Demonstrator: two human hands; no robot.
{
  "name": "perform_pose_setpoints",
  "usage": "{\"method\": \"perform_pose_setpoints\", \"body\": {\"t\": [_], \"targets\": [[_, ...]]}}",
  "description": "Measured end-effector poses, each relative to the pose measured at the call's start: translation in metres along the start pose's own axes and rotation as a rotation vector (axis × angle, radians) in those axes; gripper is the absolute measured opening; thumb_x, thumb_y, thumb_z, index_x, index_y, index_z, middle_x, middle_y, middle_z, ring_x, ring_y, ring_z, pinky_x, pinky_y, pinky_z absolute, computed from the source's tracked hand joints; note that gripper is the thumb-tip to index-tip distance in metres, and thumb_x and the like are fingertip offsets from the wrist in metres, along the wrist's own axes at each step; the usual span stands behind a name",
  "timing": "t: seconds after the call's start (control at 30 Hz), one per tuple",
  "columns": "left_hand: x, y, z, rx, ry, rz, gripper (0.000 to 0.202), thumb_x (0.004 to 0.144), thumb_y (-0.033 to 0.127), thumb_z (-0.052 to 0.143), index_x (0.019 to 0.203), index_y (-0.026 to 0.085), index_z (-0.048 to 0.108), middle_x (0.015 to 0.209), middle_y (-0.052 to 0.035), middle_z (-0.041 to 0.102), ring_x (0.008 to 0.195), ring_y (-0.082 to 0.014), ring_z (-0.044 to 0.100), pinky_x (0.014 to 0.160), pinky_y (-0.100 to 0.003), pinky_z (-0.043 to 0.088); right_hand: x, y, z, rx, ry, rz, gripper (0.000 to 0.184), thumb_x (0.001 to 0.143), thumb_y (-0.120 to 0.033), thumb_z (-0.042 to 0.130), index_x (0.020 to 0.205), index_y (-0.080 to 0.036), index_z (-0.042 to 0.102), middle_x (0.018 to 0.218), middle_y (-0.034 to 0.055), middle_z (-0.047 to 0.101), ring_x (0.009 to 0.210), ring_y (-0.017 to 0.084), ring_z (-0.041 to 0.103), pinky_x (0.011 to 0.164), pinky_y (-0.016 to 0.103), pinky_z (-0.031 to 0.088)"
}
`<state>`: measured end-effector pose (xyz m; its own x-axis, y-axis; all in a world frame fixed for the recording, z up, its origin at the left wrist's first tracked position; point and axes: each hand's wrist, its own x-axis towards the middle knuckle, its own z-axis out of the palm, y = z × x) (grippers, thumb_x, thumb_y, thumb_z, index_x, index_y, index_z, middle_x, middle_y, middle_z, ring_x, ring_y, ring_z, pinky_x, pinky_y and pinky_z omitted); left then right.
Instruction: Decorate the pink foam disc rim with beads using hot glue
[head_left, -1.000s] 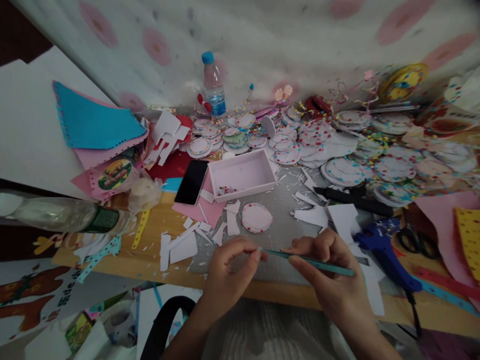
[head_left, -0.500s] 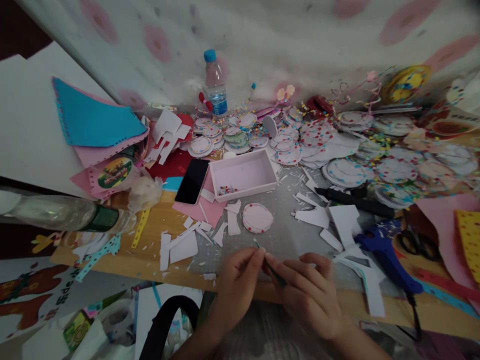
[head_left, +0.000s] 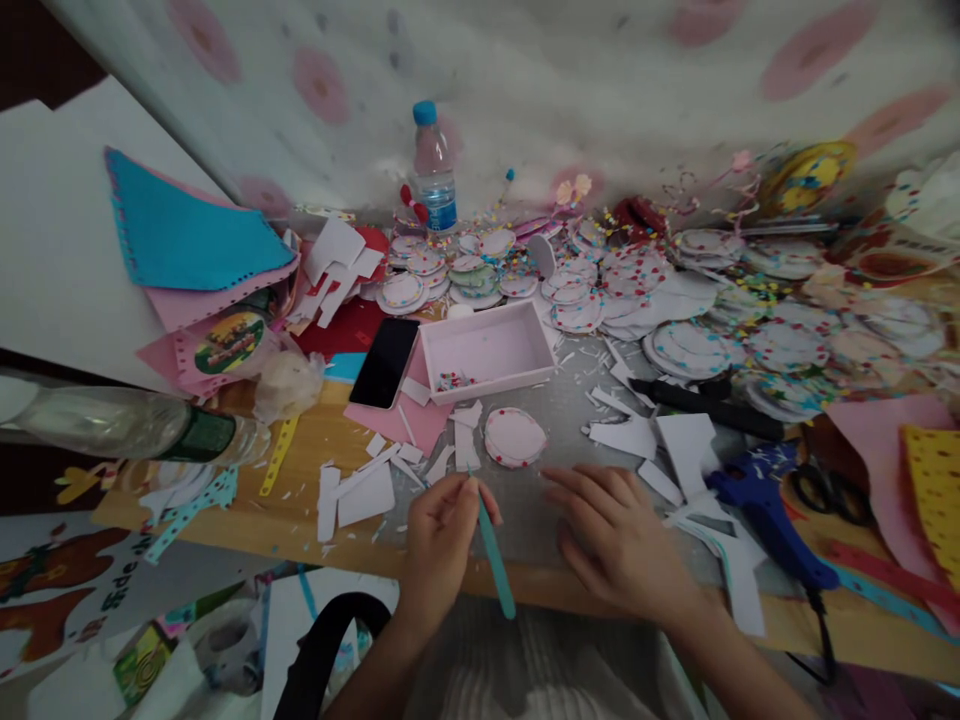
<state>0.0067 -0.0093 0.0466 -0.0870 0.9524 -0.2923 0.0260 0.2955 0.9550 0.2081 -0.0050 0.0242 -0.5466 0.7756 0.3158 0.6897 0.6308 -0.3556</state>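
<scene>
My left hand [head_left: 441, 535] is closed in a pinch on a thin teal paper strip [head_left: 495, 548], which hangs down toward my lap. Fingers spread, my right hand [head_left: 611, 535] rests flat and open on the grey mat [head_left: 559, 490] with nothing in it. Just beyond both hands lies a white paper disc with a dotted rim [head_left: 514, 437]. Behind it stands a shallow pink tray [head_left: 486, 350] with a few coloured bits inside.
A black phone [head_left: 385, 362] lies left of the tray. A blue glue gun [head_left: 772, 510] and scissors [head_left: 825, 488] are at the right. Several decorated discs [head_left: 690, 345] cover the back. A water bottle [head_left: 433, 170] stands by the wall. White scraps litter the mat.
My right hand let go of the teal strip and flattened on the mat. The left hand kept the strip, which swung from lying across to hanging downward.
</scene>
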Motion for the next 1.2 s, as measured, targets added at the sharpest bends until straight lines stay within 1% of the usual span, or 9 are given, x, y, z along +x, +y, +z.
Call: {"method": "perform_pose_setpoints", "body": {"t": [0.23,0.47,0.63,0.77,0.83,0.93,1.0,1.07,1.2], "targets": [[-0.005,-0.002,-0.003,0.022,-0.128,-0.039,0.036,0.089,0.038,0.048,0.06,0.018,0.056,0.057,-0.0002,0.058,0.055,-0.0125,0.052,0.054,-0.022,0.04,0.028,0.006,0.018,-0.112,-0.201,0.085,0.042,0.09,-0.027,0.05,0.13,-0.015,0.054,0.137,0.0124,0.054,0.094,0.026,0.056,0.079,0.042,0.048],[-0.008,-0.003,-0.001,0.042,-0.154,-0.042,0.036,0.086,0.033,0.047,0.054,0.017,0.056,0.053,-0.0003,0.057,0.055,-0.0125,0.053,0.057,-0.022,0.042,0.033,-0.034,0.039,-0.238,-0.25,0.363,0.051,0.085,-0.02,0.055,0.134,-0.008,0.05,0.138,0.0184,0.051,0.098,0.03,0.059,0.079,0.043,0.053],[-0.006,-0.003,-0.001,0.049,-0.176,-0.026,0.036,0.086,0.033,0.046,0.054,0.018,0.056,0.053,-0.0001,0.058,0.054,-0.0122,0.052,0.056,-0.021,0.042,0.04,-0.045,0.048,-0.187,-0.204,0.473,0.051,0.087,-0.021,0.05,0.135,-0.005,0.046,0.138,0.0232,0.048,0.105,0.033,0.058,0.084,0.046,0.052],[-0.004,-0.004,-0.001,0.077,-0.164,-0.034,0.035,0.084,0.032,0.046,0.054,0.018,0.054,0.052,0.0002,0.056,0.054,-0.0123,0.051,0.055,-0.022,0.04,0.034,-0.041,0.037,-0.019,-0.146,0.402,0.054,0.088,-0.02,0.048,0.139,-0.008,0.038,0.141,0.0219,0.043,0.12,0.032,0.051,0.093,0.046,0.049],[-0.004,-0.006,-0.003,0.086,-0.153,-0.041,0.034,0.084,0.033,0.046,0.055,0.018,0.054,0.052,0.0005,0.055,0.053,-0.0122,0.05,0.054,-0.022,0.039,0.024,-0.035,0.023,0.08,-0.134,0.311,0.054,0.088,-0.016,0.045,0.141,-0.014,0.035,0.144,0.0177,0.039,0.123,0.028,0.048,0.097,0.042,0.047],[-0.002,-0.01,-0.005,0.089,-0.15,-0.051,0.033,0.083,0.034,0.046,0.054,0.018,0.053,0.051,0.001,0.053,0.053,-0.0121,0.049,0.054,-0.022,0.039,-0.003,-0.014,-0.004,0.121,-0.051,0.282,0.037,0.089,-0.016,0.043,0.125,-0.021,0.048,0.127,0.0126,0.051,0.111,0.022,0.055,0.091,0.035,0.049],[0.0,-0.014,-0.005,0.092,-0.155,-0.071,0.032,0.081,0.034,0.047,0.054,0.018,0.052,0.051,0.0012,0.052,0.051,-0.0119,0.048,0.053,-0.022,0.039,-0.027,0.011,-0.021,-0.012,0.106,0.397,0.027,0.088,-0.023,0.045,0.113,-0.018,0.054,0.11,0.014,0.056,0.099,0.024,0.059,0.083,0.037,0.05],[0.002,-0.016,-0.004,0.102,-0.165,-0.094,0.031,0.08,0.035,0.047,0.055,0.018,0.053,0.051,0.0013,0.052,0.05,-0.0119,0.048,0.05,-0.022,0.038,-0.053,0.037,-0.034,-0.264,0.141,0.582,0.034,0.085,-0.034,0.048,0.109,-0.014,0.056,0.098,0.0176,0.059,0.094,0.031,0.058,0.081,0.044,0.048],[0.008,-0.017,0.002,0.138,-0.224,-0.052,0.029,0.078,0.031,0.046,0.054,0.018,0.053,0.051,0.0011,0.052,0.051,-0.0117,0.048,0.05,-0.022,0.036,-0.098,0.073,-0.044,-0.651,-0.022,0.887,0.06,0.082,-0.057,0.043,0.111,-0.006,0.057,0.09,0.025,0.062,0.093,0.041,0.059,0.075,0.047,0.047]]}}
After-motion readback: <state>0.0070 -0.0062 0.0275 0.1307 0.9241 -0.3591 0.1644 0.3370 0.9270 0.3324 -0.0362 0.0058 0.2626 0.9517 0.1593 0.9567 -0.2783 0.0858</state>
